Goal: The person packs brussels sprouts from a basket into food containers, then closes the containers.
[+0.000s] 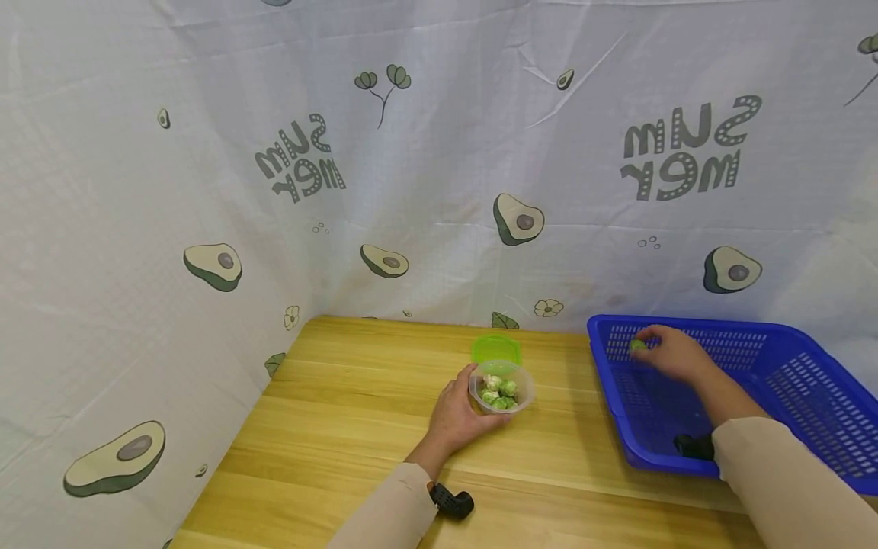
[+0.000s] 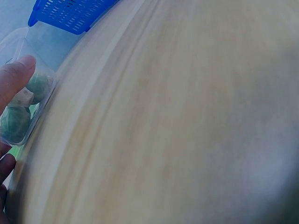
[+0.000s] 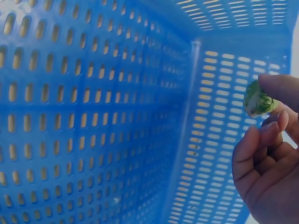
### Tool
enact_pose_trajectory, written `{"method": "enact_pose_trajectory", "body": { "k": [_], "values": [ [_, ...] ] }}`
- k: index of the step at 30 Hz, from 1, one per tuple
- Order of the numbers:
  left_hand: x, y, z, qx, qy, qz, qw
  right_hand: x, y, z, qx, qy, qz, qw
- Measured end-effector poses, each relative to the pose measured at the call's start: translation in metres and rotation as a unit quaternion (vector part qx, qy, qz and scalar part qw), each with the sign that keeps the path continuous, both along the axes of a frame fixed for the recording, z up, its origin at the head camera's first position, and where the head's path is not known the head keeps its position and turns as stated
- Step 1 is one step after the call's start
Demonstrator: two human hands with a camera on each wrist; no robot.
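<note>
My left hand [image 1: 458, 415] grips a clear plastic container [image 1: 527, 387] by its side, thumb at the near rim and fingers at the left. Several Brussels sprouts [image 1: 499, 393] lie inside it; in the left wrist view the thumb crosses in front of a few sprouts [image 2: 15, 124]. Between thumb and fingers my right hand [image 1: 675, 354] pinches a single Brussels sprout [image 3: 258, 100], held over the left part of the blue plastic basket [image 1: 620, 415]. The right wrist view shows the basket's slotted floor and walls, with no sprouts in the visible part.
A green lid [image 1: 495, 348] lies on the wooden table [image 1: 357, 381] just behind the container. The basket's raised rim stands at the table's right side. A white curtain [image 1: 439, 168] printed with avocados hangs along the back and left.
</note>
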State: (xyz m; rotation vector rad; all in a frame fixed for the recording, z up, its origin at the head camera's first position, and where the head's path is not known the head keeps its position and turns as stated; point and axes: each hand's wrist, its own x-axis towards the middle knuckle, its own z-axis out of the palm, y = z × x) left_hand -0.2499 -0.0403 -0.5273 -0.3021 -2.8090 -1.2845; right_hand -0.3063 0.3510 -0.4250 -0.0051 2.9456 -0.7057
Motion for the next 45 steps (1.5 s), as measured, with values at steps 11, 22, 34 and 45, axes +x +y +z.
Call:
{"method": "enact_pose_trajectory", "body": {
  "k": [11, 22, 34, 45],
  "values": [
    [0.0, 0.0, 0.0, 0.003, -0.001, 0.0, 1.0, 0.013, -0.029, 0.039, -0.014, 0.046, 0.022, 0.9986],
    [0.0, -0.001, 0.0, 0.003, -0.001, -0.002, 1.0, 0.042, -0.075, 0.079, -0.052, 0.074, 0.045, 0.9948],
    [0.0, -0.001, -0.001, 0.0, 0.0, 0.0, 1.0, 0.081, -0.126, 0.094, -0.072, 0.138, 0.092, 0.9835],
    [0.0, -0.001, 0.0, -0.004, 0.002, -0.004, 1.0, 0.095, -0.174, 0.065, -0.116, 0.137, 0.137, 0.9743]
  ]
}}
